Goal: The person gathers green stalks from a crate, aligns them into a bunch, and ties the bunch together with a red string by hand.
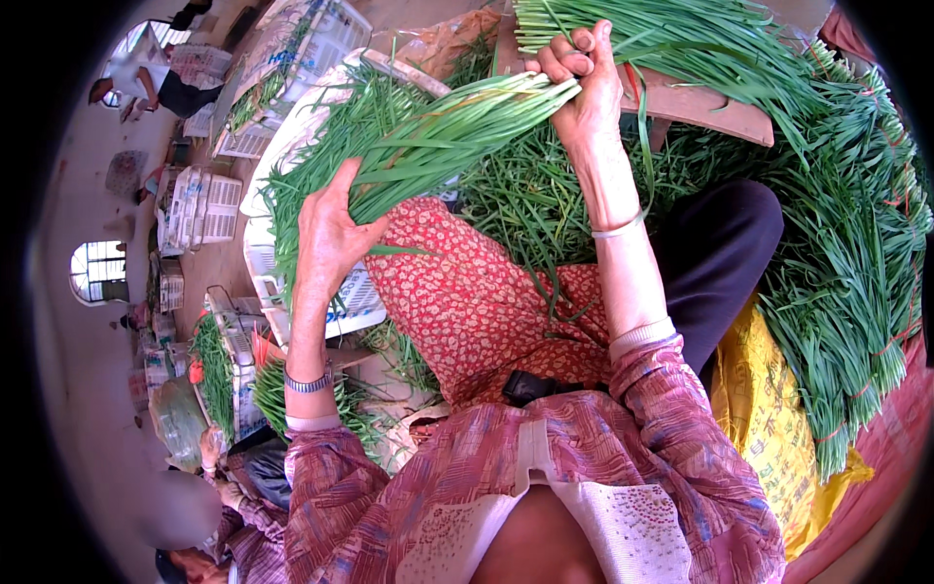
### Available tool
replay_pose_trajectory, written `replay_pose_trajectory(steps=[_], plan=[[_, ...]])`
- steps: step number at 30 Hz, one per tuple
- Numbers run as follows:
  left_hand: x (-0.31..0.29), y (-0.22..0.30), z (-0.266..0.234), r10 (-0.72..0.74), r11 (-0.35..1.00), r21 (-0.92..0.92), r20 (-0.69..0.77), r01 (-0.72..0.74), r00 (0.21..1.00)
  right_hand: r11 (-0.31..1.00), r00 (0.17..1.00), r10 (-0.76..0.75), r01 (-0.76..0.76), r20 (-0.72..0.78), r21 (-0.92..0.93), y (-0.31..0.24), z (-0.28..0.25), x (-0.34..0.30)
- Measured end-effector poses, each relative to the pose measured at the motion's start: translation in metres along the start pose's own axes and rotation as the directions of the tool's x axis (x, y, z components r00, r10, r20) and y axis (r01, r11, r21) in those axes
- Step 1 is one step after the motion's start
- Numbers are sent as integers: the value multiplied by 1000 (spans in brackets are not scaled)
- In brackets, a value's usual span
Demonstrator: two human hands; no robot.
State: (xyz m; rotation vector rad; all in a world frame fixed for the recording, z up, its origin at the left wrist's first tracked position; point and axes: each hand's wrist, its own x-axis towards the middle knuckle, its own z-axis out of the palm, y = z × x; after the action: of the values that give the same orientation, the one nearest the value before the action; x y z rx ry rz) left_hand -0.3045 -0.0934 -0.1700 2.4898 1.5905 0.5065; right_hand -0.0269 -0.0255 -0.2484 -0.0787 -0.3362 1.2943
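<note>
My right hand (593,97) is closed around the pale stem end of a bunch of garlic chives (457,131), its thumb pointing up. The long green leaves trail left over a white plastic basket (365,307). My left hand (331,234) is against the leafy part, thumb and index finger spread apart in a V; its other fingers are partly hidden. Beyond my right hand, more chives (681,44) lie across a wooden board (705,105). Loose chive leaves (516,185) are heaped below the board, by my lap.
Tied chive bundles (846,273) are piled along my right side, by a yellow sack (769,409). Crates (199,209) stand to the left, some with greens. A co-worker (233,506) sits at the lower left; another person (156,83) is farther off.
</note>
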Motion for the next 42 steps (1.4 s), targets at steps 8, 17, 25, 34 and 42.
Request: replay_pose_trajectory(steps=[8,17,25,34,42], plan=[[-45,-49,5,-86,988,128,-28,89,996,892,995,-36,-11,-95,-451,-17,-54,4],[-83,-84,48,-156,964,181,-213,196,964,-677,856,516,393,-21,-623,-43,-91,-58],[-85,-83,56,-176,973,110,-215,203,961,-304,758,320,650,568,-696,42,-12,-60],[-89,-83,61,-163,977,94,-243,190,956,-267,715,383,691,585,-671,84,-4,-61],[-87,-85,62,-120,982,115,-235,151,964,-66,700,409,662,585,-746,88,-10,-59]])
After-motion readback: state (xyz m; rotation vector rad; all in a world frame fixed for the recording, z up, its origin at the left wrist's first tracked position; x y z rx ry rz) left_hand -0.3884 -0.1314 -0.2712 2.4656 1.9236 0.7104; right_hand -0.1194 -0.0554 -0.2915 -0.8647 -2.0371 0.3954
